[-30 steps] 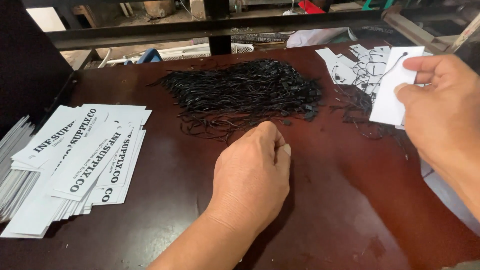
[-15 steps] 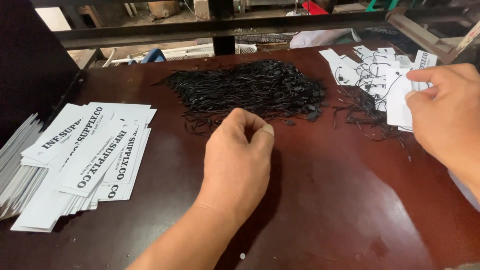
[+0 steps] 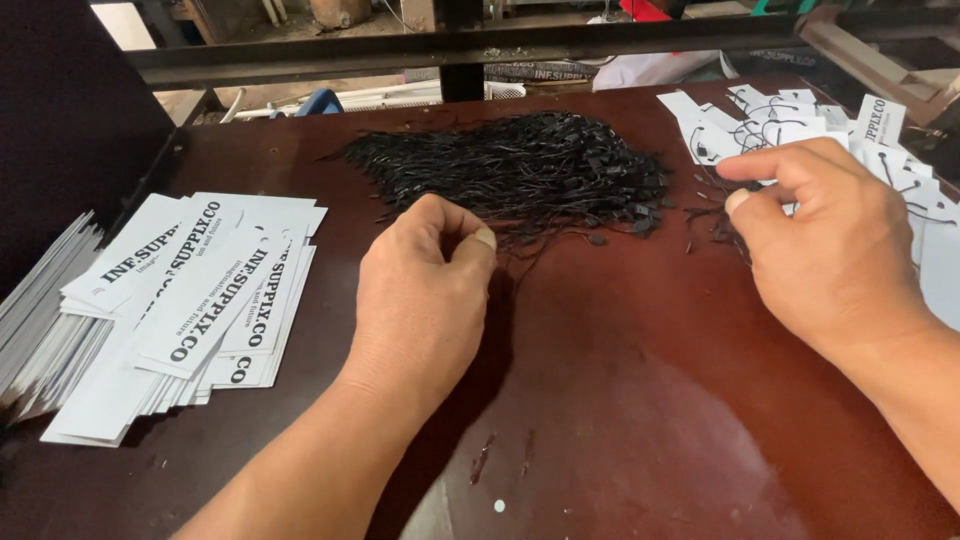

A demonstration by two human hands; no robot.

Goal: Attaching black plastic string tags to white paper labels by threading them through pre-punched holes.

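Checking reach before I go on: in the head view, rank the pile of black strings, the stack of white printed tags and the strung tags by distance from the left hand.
From the left hand:
1. Pile of black strings, just beyond the fingertips.
2. Stack of white printed tags, to its left.
3. Strung tags, far right, past the right hand.

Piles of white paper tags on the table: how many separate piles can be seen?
2. One fanned stack of white tags lies at the table's left edge. A second pile of tags with black strings lies at the far right, behind the right hand, which partly hides it.
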